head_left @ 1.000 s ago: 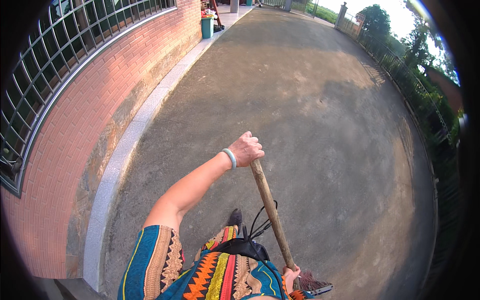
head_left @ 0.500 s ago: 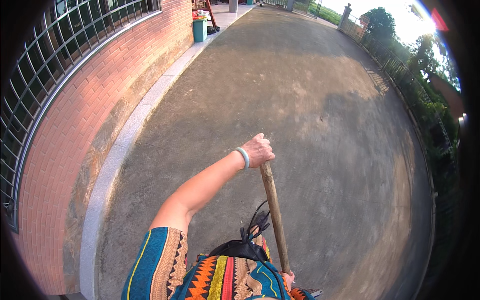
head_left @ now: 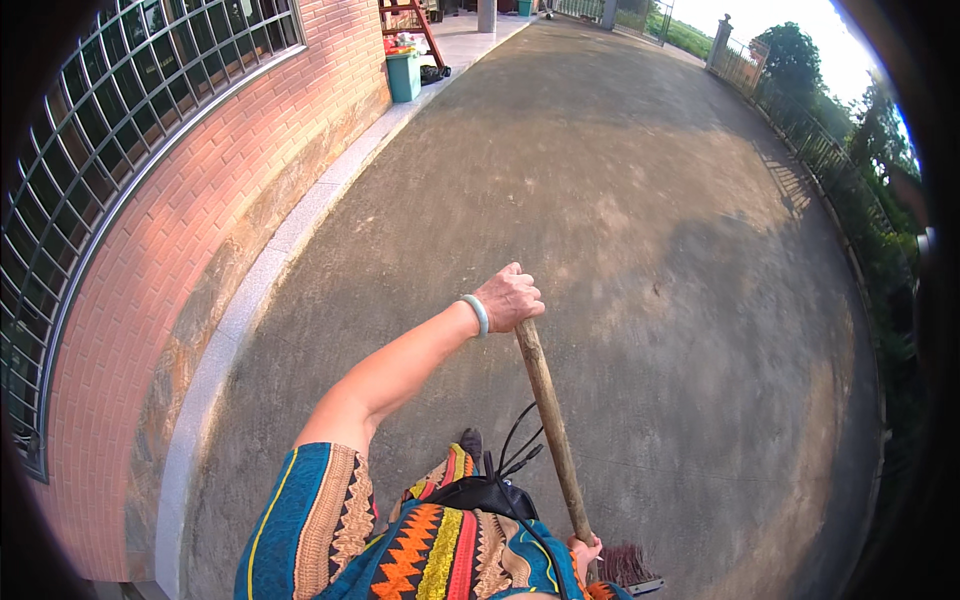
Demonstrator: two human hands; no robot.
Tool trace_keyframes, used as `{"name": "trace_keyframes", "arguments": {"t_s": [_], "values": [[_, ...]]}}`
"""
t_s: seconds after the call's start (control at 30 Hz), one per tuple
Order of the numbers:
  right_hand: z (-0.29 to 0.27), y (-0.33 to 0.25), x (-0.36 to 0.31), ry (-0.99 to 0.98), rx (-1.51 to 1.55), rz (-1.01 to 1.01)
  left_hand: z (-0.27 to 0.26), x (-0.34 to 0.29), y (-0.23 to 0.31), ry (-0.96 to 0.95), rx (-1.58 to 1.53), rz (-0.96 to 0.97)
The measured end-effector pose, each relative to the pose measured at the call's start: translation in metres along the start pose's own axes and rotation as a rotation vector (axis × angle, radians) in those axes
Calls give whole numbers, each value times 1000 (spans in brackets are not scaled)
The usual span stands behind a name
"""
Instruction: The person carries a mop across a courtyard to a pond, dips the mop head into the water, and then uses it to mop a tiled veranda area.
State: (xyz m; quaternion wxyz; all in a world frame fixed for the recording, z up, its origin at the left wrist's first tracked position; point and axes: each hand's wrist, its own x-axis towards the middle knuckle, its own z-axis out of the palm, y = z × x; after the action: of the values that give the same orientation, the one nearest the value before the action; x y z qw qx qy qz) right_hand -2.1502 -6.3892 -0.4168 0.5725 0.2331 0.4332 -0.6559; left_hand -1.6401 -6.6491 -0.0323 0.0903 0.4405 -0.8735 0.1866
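My left hand (head_left: 508, 298), with a pale bangle at its wrist, is closed around the top end of a wooden broom handle (head_left: 546, 405). The handle slants down and to the right across the front of my body. Lower on it, my right hand (head_left: 585, 552) is wrapped round the stick, partly hidden by my patterned sleeve. Just beyond the right hand, dark reddish bristles (head_left: 626, 565) show close to the ground, with a light strip along their edge. A black bag (head_left: 485, 495) with thin cords hangs at my waist.
On the left runs a brick wall (head_left: 200, 200) with a barred window (head_left: 110, 120) and a pale stone kerb (head_left: 235, 310). A green bin (head_left: 404, 78) stands ahead by the wall. Concrete paving (head_left: 480, 190) stretches forward, with a fence (head_left: 800, 140) along the right.
The bristles have come into view beside my right hand, and a dark shoe now shows beneath me. My left hand has shifted slightly left; both hands keep their grip.
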Motion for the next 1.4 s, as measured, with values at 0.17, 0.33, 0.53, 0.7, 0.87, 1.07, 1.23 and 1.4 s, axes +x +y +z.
{"name": "trace_keyframes", "arguments": {"t_s": [0.17,0.33,0.53,0.7,0.87,1.07,1.23,1.4], "values": [[162,41,30,308,328,43,76,32,-104,-7,0,-83],[206,29,152,5,-452,-182,141,136,-190,2,-46,-88],[322,92,204,54,137,89,193,219,-304,-167,-28,-77],[448,70,249,113,-661,29,269,348,-364,-131,-79,-19],[600,122,332,314,-226,96,314,426,-459,-294,11,-70],[690,51,519,109,306,53,371,611,-547,30,-97,2],[853,117,543,93,400,-25,429,656,-659,55,-43,-28],[948,89,623,-426,-739,-720,508,772,-751,125,-144,-18]]}}
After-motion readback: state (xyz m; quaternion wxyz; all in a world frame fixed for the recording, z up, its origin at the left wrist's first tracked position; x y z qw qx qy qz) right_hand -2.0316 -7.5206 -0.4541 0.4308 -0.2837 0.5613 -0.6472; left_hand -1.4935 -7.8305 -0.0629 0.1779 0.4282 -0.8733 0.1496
